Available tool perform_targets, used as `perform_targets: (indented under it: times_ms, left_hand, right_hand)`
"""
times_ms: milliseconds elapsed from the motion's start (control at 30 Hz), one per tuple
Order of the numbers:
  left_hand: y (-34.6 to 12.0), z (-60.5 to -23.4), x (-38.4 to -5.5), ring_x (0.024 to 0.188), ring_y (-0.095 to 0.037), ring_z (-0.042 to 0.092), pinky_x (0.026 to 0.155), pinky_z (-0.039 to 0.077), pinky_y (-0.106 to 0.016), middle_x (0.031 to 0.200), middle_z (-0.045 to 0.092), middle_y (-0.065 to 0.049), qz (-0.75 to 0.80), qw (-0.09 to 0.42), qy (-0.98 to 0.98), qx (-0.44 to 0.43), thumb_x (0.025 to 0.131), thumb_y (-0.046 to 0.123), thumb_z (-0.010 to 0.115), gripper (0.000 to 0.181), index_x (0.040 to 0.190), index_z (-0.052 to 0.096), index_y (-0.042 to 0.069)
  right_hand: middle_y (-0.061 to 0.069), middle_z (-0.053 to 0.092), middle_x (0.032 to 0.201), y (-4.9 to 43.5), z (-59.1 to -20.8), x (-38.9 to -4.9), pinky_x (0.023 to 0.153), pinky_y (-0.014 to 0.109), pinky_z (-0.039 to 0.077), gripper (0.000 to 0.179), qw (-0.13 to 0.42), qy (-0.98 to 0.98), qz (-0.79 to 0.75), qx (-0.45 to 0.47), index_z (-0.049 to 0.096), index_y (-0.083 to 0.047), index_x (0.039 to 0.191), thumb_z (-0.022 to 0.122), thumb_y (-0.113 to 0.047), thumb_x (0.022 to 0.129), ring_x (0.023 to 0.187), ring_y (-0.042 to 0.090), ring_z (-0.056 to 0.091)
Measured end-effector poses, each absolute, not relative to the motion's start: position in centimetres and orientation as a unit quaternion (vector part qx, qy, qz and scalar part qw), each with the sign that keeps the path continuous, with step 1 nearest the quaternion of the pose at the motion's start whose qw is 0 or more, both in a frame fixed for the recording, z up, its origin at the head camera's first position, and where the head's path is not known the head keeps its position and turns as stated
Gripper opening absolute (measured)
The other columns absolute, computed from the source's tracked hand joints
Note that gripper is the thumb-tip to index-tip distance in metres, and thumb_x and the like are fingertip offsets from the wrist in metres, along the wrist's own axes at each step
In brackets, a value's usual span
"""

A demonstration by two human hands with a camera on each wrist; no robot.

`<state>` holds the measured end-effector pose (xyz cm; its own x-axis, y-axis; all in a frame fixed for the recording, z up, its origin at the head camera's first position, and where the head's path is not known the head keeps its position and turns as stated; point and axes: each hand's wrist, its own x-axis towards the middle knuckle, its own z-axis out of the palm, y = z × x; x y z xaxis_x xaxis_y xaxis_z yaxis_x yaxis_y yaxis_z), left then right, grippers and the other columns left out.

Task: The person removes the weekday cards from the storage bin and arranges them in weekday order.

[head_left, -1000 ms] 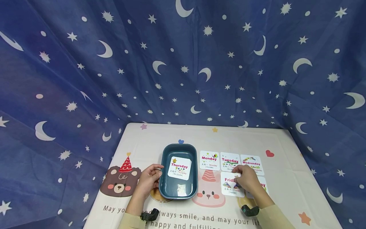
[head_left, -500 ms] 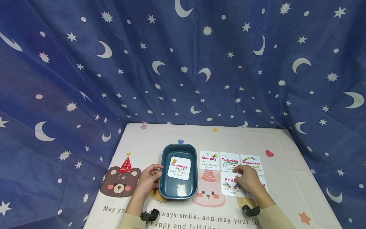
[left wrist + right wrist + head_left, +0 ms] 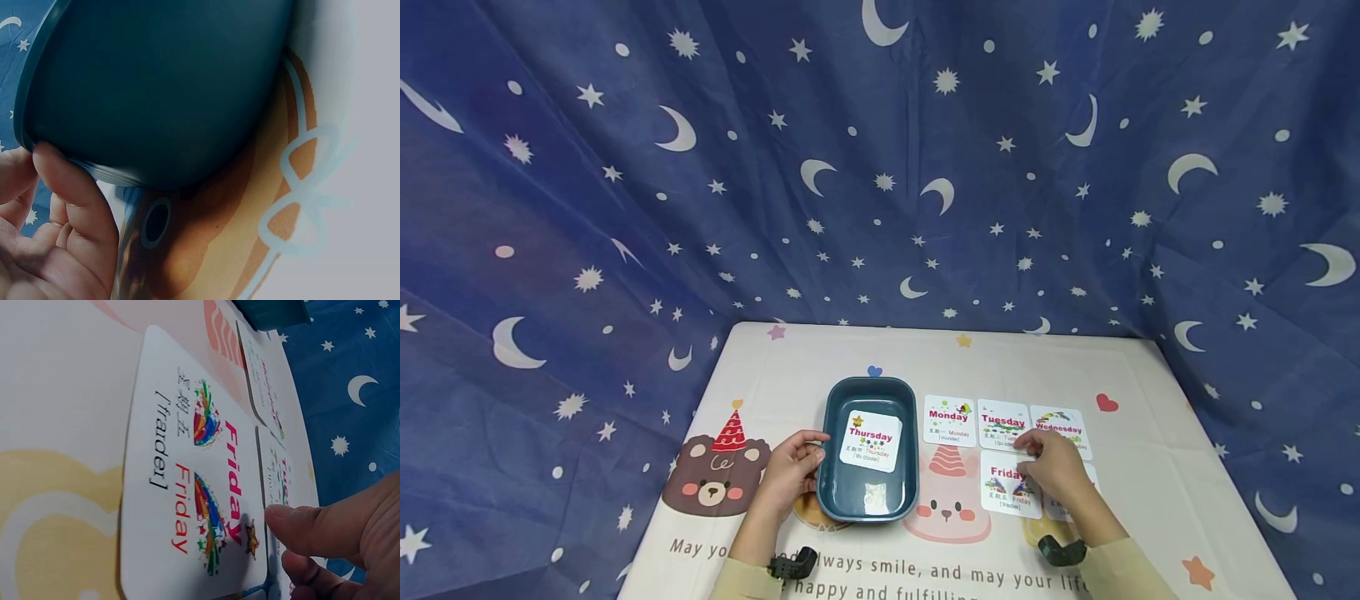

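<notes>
My left hand (image 3: 792, 468) holds the left rim of a dark teal tray (image 3: 867, 503), thumb and fingertips at the edge; the left wrist view shows the thumb against the tray's corner. Inside lies a white Thursday card (image 3: 871, 442), with another card's edge seeming to show beneath. My right hand (image 3: 1058, 468) hovers at the upper right of the Friday card (image 3: 187, 487), which lies flat, with nothing visibly pinched between its thumb and bent fingers. Behind are the Monday (image 3: 950, 422), Tuesday (image 3: 1002, 415) and Wednesday (image 3: 1063, 427) cards. Another card (image 3: 1060, 511) is mostly hidden beneath the right hand.
A pale tablecloth (image 3: 1120, 367) printed with bears, hearts, stars and lettering covers the table. Behind and beside it hangs a blue curtain (image 3: 880, 208) with moons and stars. Cards stand in two rows right of the tray.
My right hand has drawn slightly rightward off the Friday card, uncovering more of its printed word. The left hand and tray have stayed in place.
</notes>
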<state>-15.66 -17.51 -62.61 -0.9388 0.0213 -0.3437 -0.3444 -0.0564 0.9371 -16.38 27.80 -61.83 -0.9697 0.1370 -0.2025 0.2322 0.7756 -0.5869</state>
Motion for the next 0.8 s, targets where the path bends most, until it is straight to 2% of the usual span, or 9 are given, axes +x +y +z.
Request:
perform_targets:
  times_ms: [200, 467, 667, 800]
  left_hand:
    - [-17.6, -62.6, -15.7, 0.066, -0.014, 0.057, 0.052, 0.052, -0.026, 0.091, 0.067, -0.008, 0.715, 0.129, 0.676, -0.123, 0.103, 0.001, 0.066, 0.028, 0.131, 0.068, 0.002]
    - [-17.6, -62.6, -15.6, 0.067, -0.015, 0.056, 0.052, 0.052, -0.026, 0.093, 0.067, -0.009, 0.712, 0.127, 0.679, -0.124, 0.104, 0.002, 0.065, 0.028, 0.132, 0.067, 0.001]
    - [-17.6, -62.7, -15.5, 0.067, -0.015, 0.056, 0.052, 0.052, -0.025, 0.093, 0.066, -0.01, 0.707, 0.126, 0.685, -0.121, 0.104, 0.002, 0.064, 0.028, 0.132, 0.066, 0.001]
    - [-17.6, -62.9, -15.5, 0.067, -0.015, 0.055, 0.052, 0.051, -0.025, 0.094, 0.066, -0.011, 0.705, 0.126, 0.688, -0.117, 0.105, 0.002, 0.064, 0.028, 0.133, 0.066, 0.0]
  right_hand:
    - [0.007, 0.068, 0.102, 27.6, -61.8, -16.6, 0.084, 0.042, 0.046, 0.036, 0.074, 0.935, -0.333, 0.1, 0.077, -0.011, 0.115, 0.088, -0.006, 0.081, 0.094, 0.025, 0.059]
    - [0.007, 0.071, 0.102, 26.6, -60.9, -16.8, 0.078, 0.035, 0.043, 0.041, 0.071, 0.928, -0.354, 0.092, 0.076, -0.009, 0.121, 0.087, -0.005, 0.082, 0.09, 0.022, 0.058]
    - [0.008, 0.072, 0.108, 25.5, -60.7, -17.0, 0.082, 0.035, 0.044, 0.045, 0.072, 0.926, -0.36, 0.086, 0.074, -0.009, 0.126, 0.087, -0.006, 0.083, 0.093, 0.022, 0.059]
    - [0.009, 0.073, 0.115, 24.8, -60.8, -17.2, 0.086, 0.039, 0.049, 0.048, 0.072, 0.925, -0.362, 0.085, 0.073, -0.01, 0.13, 0.087, -0.007, 0.084, 0.099, 0.024, 0.062]
